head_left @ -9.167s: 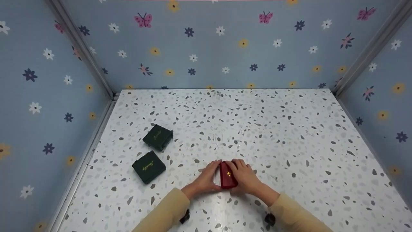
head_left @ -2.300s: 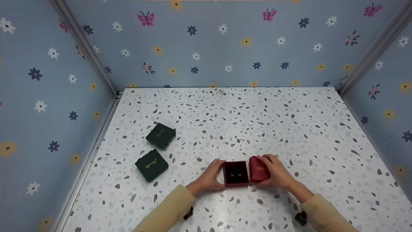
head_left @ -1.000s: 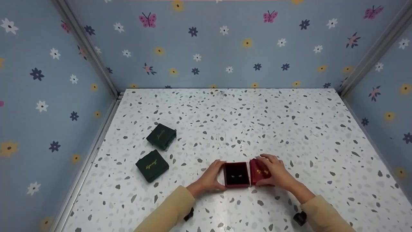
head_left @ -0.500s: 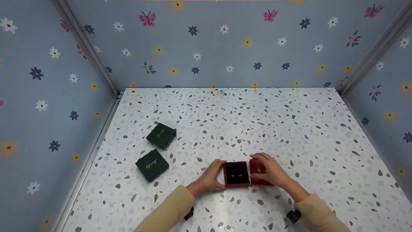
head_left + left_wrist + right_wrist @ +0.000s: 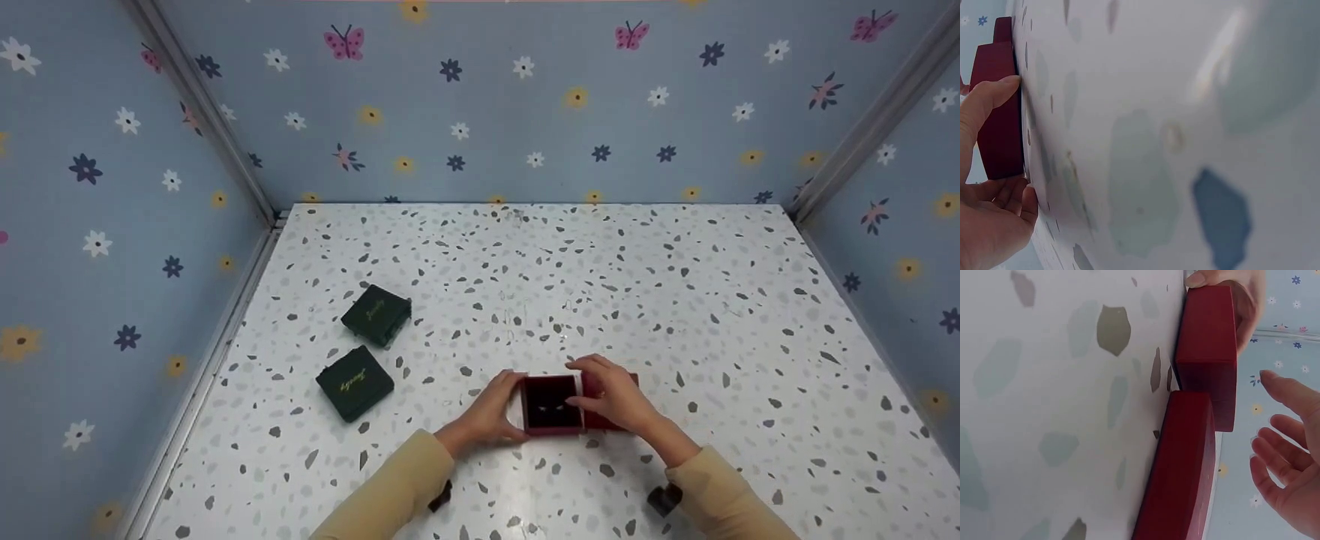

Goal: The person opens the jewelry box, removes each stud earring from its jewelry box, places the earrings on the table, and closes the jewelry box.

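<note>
A red jewelry box (image 5: 553, 430) stands open near the front of the table, its black lining (image 5: 551, 388) bearing two small, shiny pieces that look like earrings (image 5: 550, 408). To the right of the base lies its red flap (image 5: 592, 387), partly hidden by my hand. My left hand (image 5: 486, 417) grips the base's left side, thumb in front and fingers behind; the left wrist view shows the thumb on the red wall (image 5: 1002, 126). Above the flap and the base's right edge hovers my right hand (image 5: 619, 397), fingers spread and holding nothing. The right wrist view shows it (image 5: 1292, 455) apart from the box.
Two dark green boxes with gold lettering, one farther back (image 5: 375, 313) and one nearer (image 5: 355, 384), lie to the left on the speckled white table (image 5: 480, 262). Blue flowered walls (image 5: 495, 97) enclose the table at the back and both sides.
Since the oldest frame the red box has been opened and its flap swung to the right. My right hand has let go of the flap and moved left over the base; my left hand stays put.
</note>
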`<state>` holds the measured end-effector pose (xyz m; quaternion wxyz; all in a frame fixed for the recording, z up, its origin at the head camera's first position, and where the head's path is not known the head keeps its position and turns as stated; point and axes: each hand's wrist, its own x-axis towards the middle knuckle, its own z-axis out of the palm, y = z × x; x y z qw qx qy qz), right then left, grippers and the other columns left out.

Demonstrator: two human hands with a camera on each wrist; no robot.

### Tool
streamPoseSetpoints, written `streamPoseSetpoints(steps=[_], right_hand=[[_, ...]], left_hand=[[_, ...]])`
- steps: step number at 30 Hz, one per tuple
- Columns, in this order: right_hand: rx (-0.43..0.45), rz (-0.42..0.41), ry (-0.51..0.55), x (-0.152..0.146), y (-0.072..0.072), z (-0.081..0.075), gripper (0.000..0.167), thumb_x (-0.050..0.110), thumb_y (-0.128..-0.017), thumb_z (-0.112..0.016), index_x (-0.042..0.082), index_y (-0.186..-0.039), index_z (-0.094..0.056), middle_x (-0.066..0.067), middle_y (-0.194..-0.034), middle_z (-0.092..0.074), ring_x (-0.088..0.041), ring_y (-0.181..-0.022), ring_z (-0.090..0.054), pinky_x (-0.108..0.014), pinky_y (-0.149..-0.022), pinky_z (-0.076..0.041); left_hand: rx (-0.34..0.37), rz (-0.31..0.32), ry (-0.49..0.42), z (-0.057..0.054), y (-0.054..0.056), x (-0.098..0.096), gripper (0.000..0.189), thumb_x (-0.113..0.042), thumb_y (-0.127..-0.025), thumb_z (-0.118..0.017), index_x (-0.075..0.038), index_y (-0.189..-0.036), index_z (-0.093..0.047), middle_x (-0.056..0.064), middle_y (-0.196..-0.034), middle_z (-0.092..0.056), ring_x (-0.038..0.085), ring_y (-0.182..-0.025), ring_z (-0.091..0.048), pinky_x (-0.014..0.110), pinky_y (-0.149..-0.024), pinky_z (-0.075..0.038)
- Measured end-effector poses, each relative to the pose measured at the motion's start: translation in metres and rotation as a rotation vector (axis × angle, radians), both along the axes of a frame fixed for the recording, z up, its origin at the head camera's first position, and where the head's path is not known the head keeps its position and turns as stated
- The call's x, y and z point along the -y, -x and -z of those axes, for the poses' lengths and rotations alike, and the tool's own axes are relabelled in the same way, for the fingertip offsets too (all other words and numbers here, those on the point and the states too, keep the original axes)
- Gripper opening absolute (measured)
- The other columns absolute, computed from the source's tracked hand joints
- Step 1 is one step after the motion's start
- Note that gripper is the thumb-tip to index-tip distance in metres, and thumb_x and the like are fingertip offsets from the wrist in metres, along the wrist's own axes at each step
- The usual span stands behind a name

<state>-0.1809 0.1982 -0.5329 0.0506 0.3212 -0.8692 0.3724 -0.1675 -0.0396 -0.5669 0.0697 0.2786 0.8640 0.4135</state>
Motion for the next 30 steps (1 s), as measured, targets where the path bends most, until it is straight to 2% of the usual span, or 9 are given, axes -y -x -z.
streamPoseSetpoints(steps=[7, 15, 20, 25, 30], right_hand=[[0.078, 0.005, 0.006, 0.007, 0.0, 0.003, 0.039, 0.011, -0.07, -0.073, 0.0, -0.105, -0.06, -0.009, -0.091, -0.059, -0.022, -0.071, -0.053, -0.034, -0.059, -0.046], [0.112, -0.02, 0.012, 0.009, 0.002, 0.008, 0.029, 0.012, -0.072, -0.072, 0.005, -0.099, -0.065, -0.003, -0.084, -0.06, -0.017, -0.065, -0.053, -0.028, -0.055, -0.045], [0.103, -0.032, -0.018, 0.011, 0.001, 0.011, 0.024, 0.013, -0.072, -0.072, 0.005, -0.094, -0.066, -0.002, -0.082, -0.06, -0.015, -0.066, -0.053, -0.024, -0.056, -0.045], [0.139, -0.036, -0.074, 0.012, 0.001, 0.013, 0.022, 0.016, -0.073, -0.072, 0.006, -0.092, -0.066, -0.001, -0.085, -0.062, -0.012, -0.074, -0.055, -0.025, -0.062, -0.046], [0.163, -0.041, -0.1, 0.012, 0.002, 0.014, 0.021, 0.018, -0.073, -0.072, 0.006, -0.09, -0.067, -0.001, -0.084, -0.062, -0.012, -0.075, -0.055, -0.026, -0.063, -0.046]], left_hand=[[-0.03, 0.01, -0.008, 0.0, 0.0, 0.001, 0.089, -0.014, -0.05, -0.083, 0.002, -0.125, -0.038, 0.008, -0.116, -0.043, 0.021, -0.108, -0.042, 0.029, -0.097, -0.032], [0.005, -0.004, -0.007, -0.001, -0.001, 0.0, 0.09, -0.013, -0.05, -0.082, 0.001, -0.126, -0.038, 0.006, -0.116, -0.043, 0.019, -0.108, -0.042, 0.028, -0.098, -0.031], [0.006, -0.003, -0.002, -0.001, 0.0, 0.0, 0.09, -0.014, -0.05, -0.082, 0.001, -0.126, -0.038, 0.006, -0.115, -0.043, 0.018, -0.108, -0.042, 0.027, -0.098, -0.031], [0.008, 0.002, -0.009, -0.001, 0.0, 0.001, 0.089, -0.014, -0.05, -0.082, 0.0, -0.126, -0.038, 0.006, -0.114, -0.043, 0.018, -0.106, -0.042, 0.028, -0.097, -0.031], [-0.016, 0.008, -0.017, -0.001, 0.0, 0.001, 0.088, -0.014, -0.05, -0.082, 0.0, -0.125, -0.039, 0.006, -0.113, -0.044, 0.018, -0.105, -0.042, 0.028, -0.096, -0.032]])
